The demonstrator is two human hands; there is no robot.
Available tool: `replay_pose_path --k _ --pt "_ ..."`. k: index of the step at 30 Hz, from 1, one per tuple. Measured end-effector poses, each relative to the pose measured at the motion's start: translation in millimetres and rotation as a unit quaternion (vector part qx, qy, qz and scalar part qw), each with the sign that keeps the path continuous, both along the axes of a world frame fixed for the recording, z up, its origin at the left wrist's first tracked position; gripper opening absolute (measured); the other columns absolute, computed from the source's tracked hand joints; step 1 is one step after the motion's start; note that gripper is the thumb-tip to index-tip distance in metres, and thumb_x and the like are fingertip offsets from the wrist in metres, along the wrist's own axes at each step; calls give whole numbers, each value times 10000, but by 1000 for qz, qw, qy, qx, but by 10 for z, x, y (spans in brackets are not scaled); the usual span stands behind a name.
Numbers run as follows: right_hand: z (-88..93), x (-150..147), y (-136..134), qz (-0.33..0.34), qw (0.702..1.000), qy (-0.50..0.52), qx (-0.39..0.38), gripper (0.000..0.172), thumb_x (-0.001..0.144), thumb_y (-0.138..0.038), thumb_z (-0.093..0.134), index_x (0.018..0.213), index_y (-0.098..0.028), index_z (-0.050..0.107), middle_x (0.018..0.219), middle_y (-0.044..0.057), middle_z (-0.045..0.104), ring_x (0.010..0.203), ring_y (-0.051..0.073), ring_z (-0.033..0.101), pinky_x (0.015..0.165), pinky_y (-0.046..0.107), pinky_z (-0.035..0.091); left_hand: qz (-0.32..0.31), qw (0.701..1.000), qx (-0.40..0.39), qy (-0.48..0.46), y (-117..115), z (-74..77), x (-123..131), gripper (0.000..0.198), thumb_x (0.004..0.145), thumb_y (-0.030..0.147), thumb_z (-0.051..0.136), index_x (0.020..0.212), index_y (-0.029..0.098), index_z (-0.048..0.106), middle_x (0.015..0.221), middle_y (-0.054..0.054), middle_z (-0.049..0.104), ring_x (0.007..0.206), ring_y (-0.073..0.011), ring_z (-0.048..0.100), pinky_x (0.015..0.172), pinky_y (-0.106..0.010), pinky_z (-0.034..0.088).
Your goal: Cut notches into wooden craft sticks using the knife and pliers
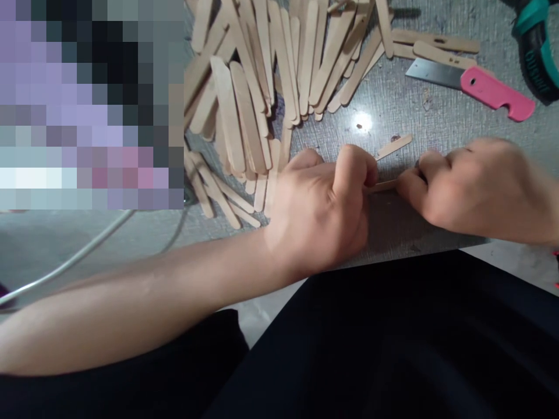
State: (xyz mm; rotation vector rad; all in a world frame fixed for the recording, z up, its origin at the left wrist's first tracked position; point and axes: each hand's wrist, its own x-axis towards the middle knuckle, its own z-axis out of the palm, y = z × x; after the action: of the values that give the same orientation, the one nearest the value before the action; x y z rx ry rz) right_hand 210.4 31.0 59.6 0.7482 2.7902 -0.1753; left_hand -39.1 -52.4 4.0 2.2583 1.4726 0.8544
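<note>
Between my two hands a wooden craft stick [382,186] spans a short gap, its ends hidden in my fingers. My left hand [323,203] is closed on one end, back of the hand upward. My right hand [471,180], a little blurred, pinches the other end. Both hands are low over the near edge of the grey table [393,218]. Just beyond the gap lies a short cut piece of stick [395,145]. A pink-handled folding knife [498,93] rests farther back at the right, its blade out and pointing left.
Many loose craft sticks [244,105] are heaped at the back left and middle. A few more sticks [437,43] lie behind the knife. A teal and black tool handle [535,49] sits at the far right. A white cable [74,256] crosses on the left.
</note>
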Motion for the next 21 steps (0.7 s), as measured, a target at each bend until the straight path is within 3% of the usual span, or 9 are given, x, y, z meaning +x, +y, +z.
replay_pose_path --k 5,11,21 --pt "59 -35 17 45 997 -67 17 327 1129 -109 439 910 -231 649 668 -39 521 570 150 201 618 369 170 -16 1000 -22 -11 -12 46 -4 230 951 127 622 1136 256 578 740 64 622 541 -144 513 632 -375 418" --pt "121 -75 37 159 976 -81 122 311 1071 -57 501 835 -223 617 628 -37 514 511 132 235 567 320 147 -7 998 -47 -41 6 155 87 258 931 61 559 1071 277 541 674 80 556 499 -154 439 621 -398 337" --pt "154 -113 79 147 981 -91 87 335 1072 -85 513 775 -228 579 578 -49 410 552 139 59 553 315 96 3 999 -41 9 9 175 95 321 909 17 531 1069 289 474 688 75 578 504 -158 447 608 -409 365"
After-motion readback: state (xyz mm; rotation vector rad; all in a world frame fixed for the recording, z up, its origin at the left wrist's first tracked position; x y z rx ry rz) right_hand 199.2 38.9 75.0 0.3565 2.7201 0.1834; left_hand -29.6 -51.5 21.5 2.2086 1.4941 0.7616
